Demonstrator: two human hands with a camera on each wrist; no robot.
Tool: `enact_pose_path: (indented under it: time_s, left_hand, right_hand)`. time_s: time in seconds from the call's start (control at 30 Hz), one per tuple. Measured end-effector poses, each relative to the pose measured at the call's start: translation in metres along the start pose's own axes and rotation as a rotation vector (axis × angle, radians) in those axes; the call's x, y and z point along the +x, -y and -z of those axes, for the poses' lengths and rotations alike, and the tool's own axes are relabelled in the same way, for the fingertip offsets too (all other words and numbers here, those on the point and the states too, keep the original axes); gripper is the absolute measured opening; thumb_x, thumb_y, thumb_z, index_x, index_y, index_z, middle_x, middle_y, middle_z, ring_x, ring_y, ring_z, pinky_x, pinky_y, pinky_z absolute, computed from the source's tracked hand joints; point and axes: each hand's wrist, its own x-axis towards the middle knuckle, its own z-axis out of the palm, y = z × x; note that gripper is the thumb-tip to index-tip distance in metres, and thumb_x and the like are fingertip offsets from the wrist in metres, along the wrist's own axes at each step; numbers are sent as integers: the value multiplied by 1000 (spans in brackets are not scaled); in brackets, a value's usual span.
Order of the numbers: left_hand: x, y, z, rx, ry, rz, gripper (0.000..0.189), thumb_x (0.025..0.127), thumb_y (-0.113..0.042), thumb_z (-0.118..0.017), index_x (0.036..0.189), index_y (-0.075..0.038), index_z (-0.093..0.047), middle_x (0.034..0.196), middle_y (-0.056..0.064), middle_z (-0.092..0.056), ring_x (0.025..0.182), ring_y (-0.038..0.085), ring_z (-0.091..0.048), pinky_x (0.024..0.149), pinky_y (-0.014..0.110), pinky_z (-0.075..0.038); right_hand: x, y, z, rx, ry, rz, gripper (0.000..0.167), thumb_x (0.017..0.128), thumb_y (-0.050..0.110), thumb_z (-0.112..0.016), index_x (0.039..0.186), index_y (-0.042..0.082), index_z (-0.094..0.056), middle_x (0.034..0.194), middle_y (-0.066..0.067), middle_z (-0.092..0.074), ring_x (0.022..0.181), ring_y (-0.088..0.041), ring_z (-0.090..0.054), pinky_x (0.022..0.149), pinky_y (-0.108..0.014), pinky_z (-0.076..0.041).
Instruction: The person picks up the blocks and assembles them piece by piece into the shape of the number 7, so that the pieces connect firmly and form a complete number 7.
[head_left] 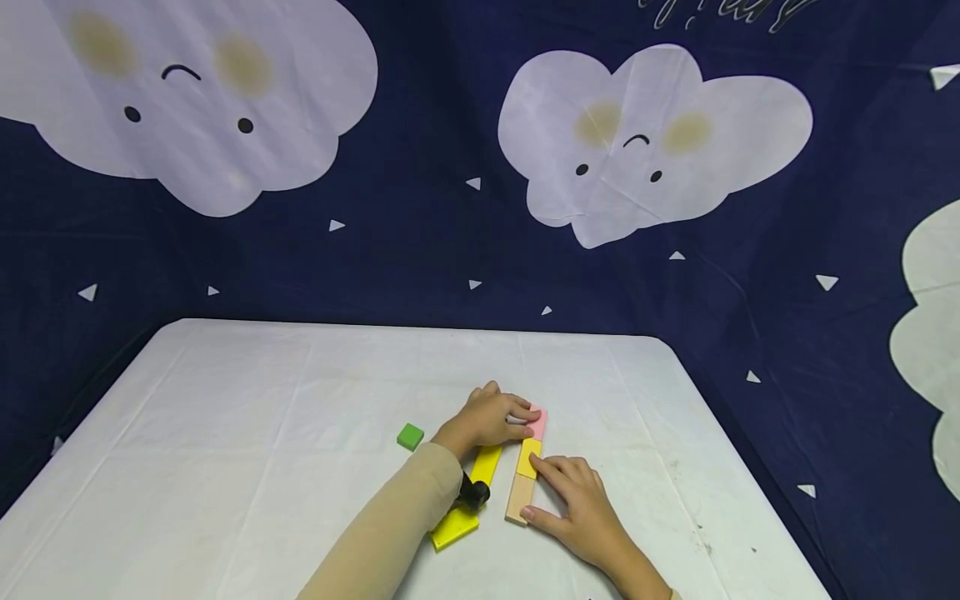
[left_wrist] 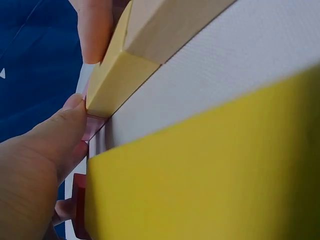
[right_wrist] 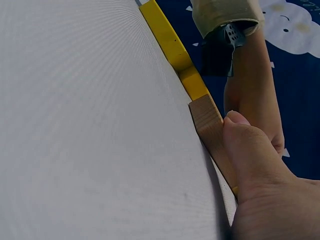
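A row of blocks lies end to end: a pink block [head_left: 538, 423] at the far end, a yellow block [head_left: 529, 457] in the middle and a plain wooden block [head_left: 521, 498] nearest me. My left hand [head_left: 491, 417] pinches the pink block between thumb and fingers. In the left wrist view a red block [left_wrist: 79, 205] sits by its other fingers; whether they hold it is hidden. From the right side my right hand [head_left: 581, 508] touches the row, index fingertip on the yellow block and thumb on the wooden block. That thumb [right_wrist: 245, 145] shows against the wood in the right wrist view.
Left of the row lie yellow pieces [head_left: 455, 528], partly covered by the left wrist and its black camera [head_left: 474, 493]. A green block [head_left: 410, 437] lies farther left on the white table [head_left: 225, 433]. Behind the table hangs a dark blue cloth [head_left: 427, 250] with clouds.
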Motion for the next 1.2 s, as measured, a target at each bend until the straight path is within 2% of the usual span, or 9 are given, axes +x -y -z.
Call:
enact_pose_path:
  time_s: [0.3, 0.5, 0.83, 1.07, 1.2]
  left_hand:
    - [0, 2, -2, 20, -15, -21, 32, 97, -40, -61, 129, -39, -64, 140, -14, -59, 104, 11, -44, 90, 30, -34]
    - [1, 5, -4, -5, -6, 1, 33, 97, -42, -61, 130, -40, -64, 140, -17, -58, 108, 10, -44, 90, 30, -35]
    - [1, 5, -5, -30, 2, -16, 36, 96, -39, -62, 132, -37, -63, 142, -15, -57, 113, 13, -44, 98, 35, -35]
    - [0, 6, -5, 3, 11, -19, 38, 97, -40, -61, 135, -40, -59, 146, -16, -53, 118, 16, -44, 104, 39, -34]
    - [-1, 6, -5, 8, 11, -32, 38, 97, -40, -60, 136, -40, -58, 147, -15, -52, 118, 18, -44, 105, 40, -34]
  right_hand:
    - [1, -1, 0, 5, -2, 1, 68, 83, 60, -71, 140, 26, -57, 126, 16, -59, 114, -5, -46, 91, -38, -39]
    - [1, -2, -1, 1, 5, -1, 68, 83, 61, -70, 140, 27, -57, 126, 17, -59, 114, -4, -46, 92, -38, -39]
    - [1, -4, -2, -1, -3, 5, 68, 83, 60, -70, 140, 26, -58, 125, 17, -59, 114, -5, -46, 91, -38, -39]
    - [1, -4, -3, -16, -10, 27, 68, 83, 60, -70, 140, 26, -57, 125, 15, -60, 113, -6, -47, 90, -38, -39]
    - [2, -4, -2, -6, -5, 10, 68, 83, 61, -70, 140, 27, -58, 125, 16, -60, 114, -5, -47, 91, -38, -39]
